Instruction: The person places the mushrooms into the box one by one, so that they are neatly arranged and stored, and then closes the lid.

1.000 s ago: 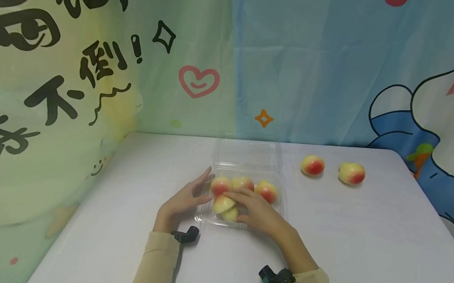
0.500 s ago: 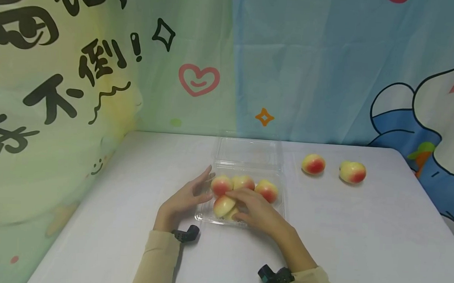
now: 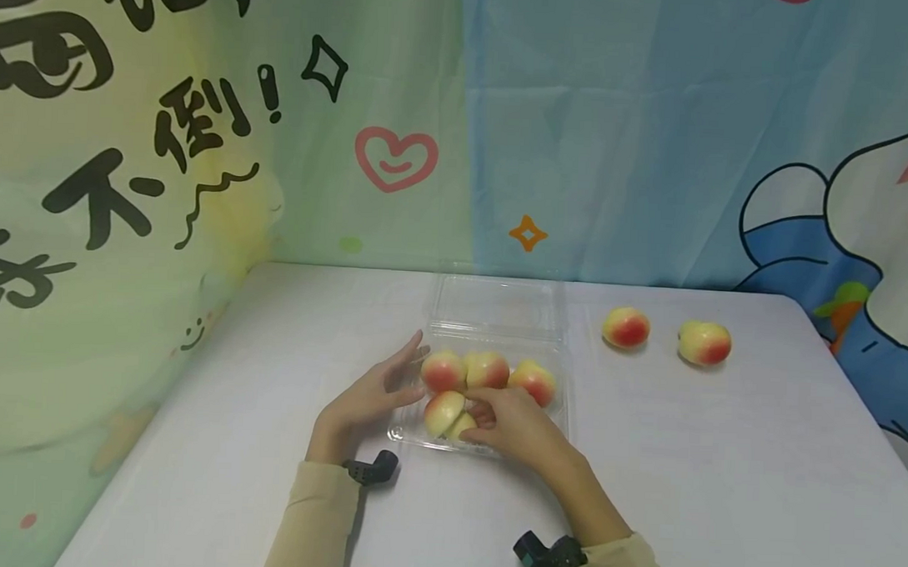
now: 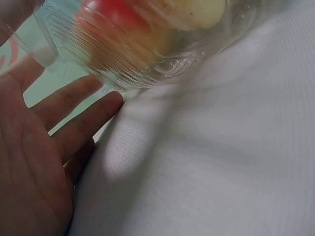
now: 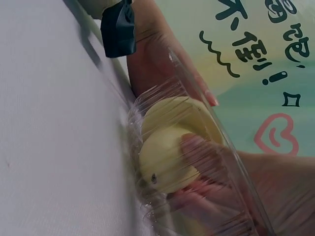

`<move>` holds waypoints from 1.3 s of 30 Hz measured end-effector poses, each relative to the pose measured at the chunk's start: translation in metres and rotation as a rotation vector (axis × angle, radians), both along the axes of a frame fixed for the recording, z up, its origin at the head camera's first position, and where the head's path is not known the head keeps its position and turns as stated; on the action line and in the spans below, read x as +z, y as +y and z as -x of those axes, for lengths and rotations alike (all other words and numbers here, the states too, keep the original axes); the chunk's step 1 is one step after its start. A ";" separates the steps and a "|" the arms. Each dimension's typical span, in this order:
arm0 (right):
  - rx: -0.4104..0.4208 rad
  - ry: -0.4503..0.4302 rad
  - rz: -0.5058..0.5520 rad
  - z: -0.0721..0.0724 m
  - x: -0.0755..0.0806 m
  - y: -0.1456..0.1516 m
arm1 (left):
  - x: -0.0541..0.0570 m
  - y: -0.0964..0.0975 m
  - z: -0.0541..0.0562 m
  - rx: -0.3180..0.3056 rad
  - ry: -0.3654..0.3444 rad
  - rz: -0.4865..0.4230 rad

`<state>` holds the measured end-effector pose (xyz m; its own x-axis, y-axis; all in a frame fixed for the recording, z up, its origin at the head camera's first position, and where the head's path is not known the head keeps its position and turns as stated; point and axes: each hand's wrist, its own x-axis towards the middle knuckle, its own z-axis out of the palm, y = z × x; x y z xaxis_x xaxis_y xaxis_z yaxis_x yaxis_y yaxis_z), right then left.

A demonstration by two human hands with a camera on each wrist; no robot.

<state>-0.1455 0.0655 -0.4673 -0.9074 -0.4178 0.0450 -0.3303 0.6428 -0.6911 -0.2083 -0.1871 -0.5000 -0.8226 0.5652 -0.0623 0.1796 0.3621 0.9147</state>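
Observation:
A clear plastic clamshell box (image 3: pixel 527 432) lies with its lid folded back, holding several yellow-and-red peaches. Three of them, including the left peach (image 3: pixel 443 372), stand in the back row. The front-left peach (image 3: pixel 444 412) shows two rounded yellow lobes and a dark spot at its end in the right wrist view. My right hand (image 3: pixel 520 428) reaches into the box and pinches this peach from the right, other fingers curled beneath. Against the box's left side rests my left hand (image 3: pixel 375 393), fingers extended, fingertips at the ribbed wall in the left wrist view.
Two more peaches, a nearer-centre peach (image 3: pixel 627 328) and a far-right peach (image 3: pixel 705 343), lie on the white table (image 3: pixel 718 460) right of the box. The transparent lid (image 3: pixel 498 306) lies toward the back edge. A printed curtain (image 3: pixel 617 139) hangs behind.
My right hand's fingers have drawn back a little and curled in at the front-left peach, showing more of the back row. My left hand has stayed in place.

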 end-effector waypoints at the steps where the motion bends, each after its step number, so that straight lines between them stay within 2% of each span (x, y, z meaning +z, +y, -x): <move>1: -0.004 -0.005 -0.007 0.000 0.000 0.000 | 0.000 0.000 0.000 0.000 -0.001 0.000; 4: 0.000 -0.027 -0.002 0.000 -0.002 0.000 | -0.001 0.000 0.001 0.001 -0.013 -0.003; 9: 0.062 -0.062 0.032 0.003 -0.006 0.003 | 0.002 0.001 0.000 0.000 -0.057 -0.025; 15: 0.079 -0.104 0.053 0.004 -0.007 0.007 | 0.021 0.005 -0.008 -0.010 -0.100 -0.060; 19: 0.074 -0.133 0.084 0.004 -0.006 0.007 | 0.026 0.005 -0.011 -0.013 -0.094 -0.066; 25: 0.084 -0.182 0.187 0.003 -0.005 0.006 | 0.026 0.006 -0.011 -0.002 -0.056 -0.021; 28: 0.093 -0.171 0.183 0.003 -0.005 0.005 | 0.027 0.006 -0.012 0.003 -0.059 -0.018; 32: 0.145 -0.150 0.158 0.004 -0.005 0.006 | 0.029 0.007 -0.012 0.001 -0.046 -0.007; 36: 0.199 -0.127 0.153 0.005 -0.005 0.007 | 0.012 0.003 -0.005 0.004 -0.023 -0.008; 39: 0.180 -0.137 0.147 0.005 -0.004 0.006 | -0.002 0.000 0.000 0.006 -0.023 -0.025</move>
<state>-0.1503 0.0719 -0.4715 -0.8212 -0.5706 -0.0011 -0.3269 0.4720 -0.8187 -0.2082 -0.1871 -0.5017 -0.8243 0.5622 -0.0672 0.1566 0.3404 0.9271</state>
